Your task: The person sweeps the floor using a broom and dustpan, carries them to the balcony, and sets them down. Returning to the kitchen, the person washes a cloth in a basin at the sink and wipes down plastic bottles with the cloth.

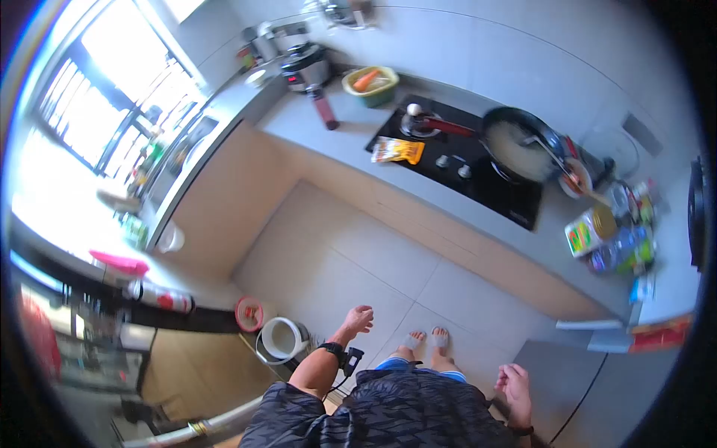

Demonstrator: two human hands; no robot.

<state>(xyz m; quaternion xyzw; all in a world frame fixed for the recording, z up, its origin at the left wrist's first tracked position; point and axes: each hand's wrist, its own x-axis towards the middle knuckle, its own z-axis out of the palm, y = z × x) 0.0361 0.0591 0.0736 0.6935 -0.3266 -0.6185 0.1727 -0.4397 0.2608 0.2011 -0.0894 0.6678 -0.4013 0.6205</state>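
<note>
Light-grey tiled floor (358,231) stretches out to a grey worktop (295,119). Left hand (358,319) is out front, forearm extended; right hand (514,382) hangs by the hip. Fingers on both are loosely bent, half open, look empty to me. White plastic bucket (284,337) sits left of the left fingers; black round pan (541,133) is well ahead of both. IMO relaxed fingers, elbows tucked, avoids bumping stuff.

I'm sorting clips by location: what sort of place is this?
A kitchen, probably a home one: a wok sits on a black hob, and what looks like an electric cooker stands on the counter.
</note>
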